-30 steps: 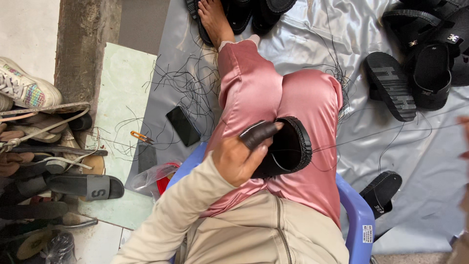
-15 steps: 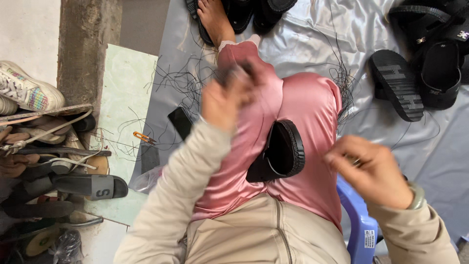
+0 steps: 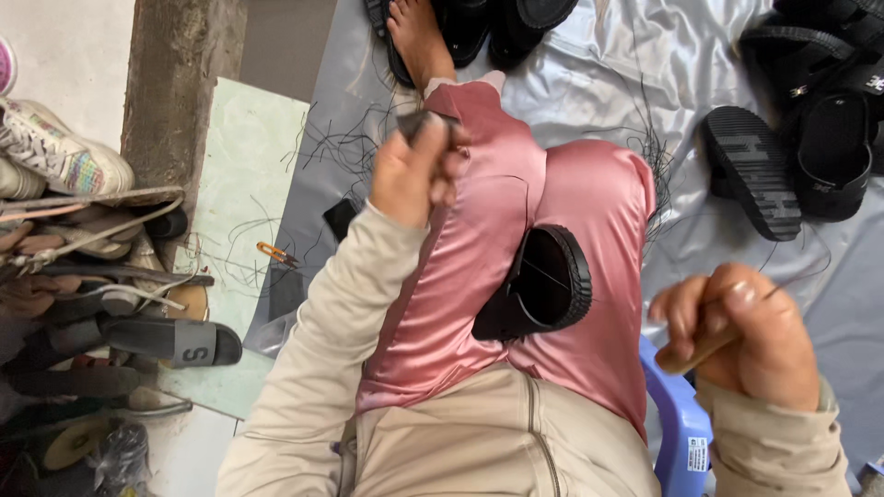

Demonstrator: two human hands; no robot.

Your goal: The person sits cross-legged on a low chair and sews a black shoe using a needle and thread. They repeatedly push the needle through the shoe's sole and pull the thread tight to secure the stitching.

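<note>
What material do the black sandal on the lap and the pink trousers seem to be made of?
Black round-edged sandal: probably rubber or foam, matte, with a ribbed rim. Glossy pink trousers: likely satin-like fabric, judging by the soft sheen and fine folds.

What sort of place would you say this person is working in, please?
Probably a small shoe repair or sandal-stitching spot on the ground: a black sandal lies in the lap, worn footwear is piled beside, and thread scraps litter the grey sheet.
</note>
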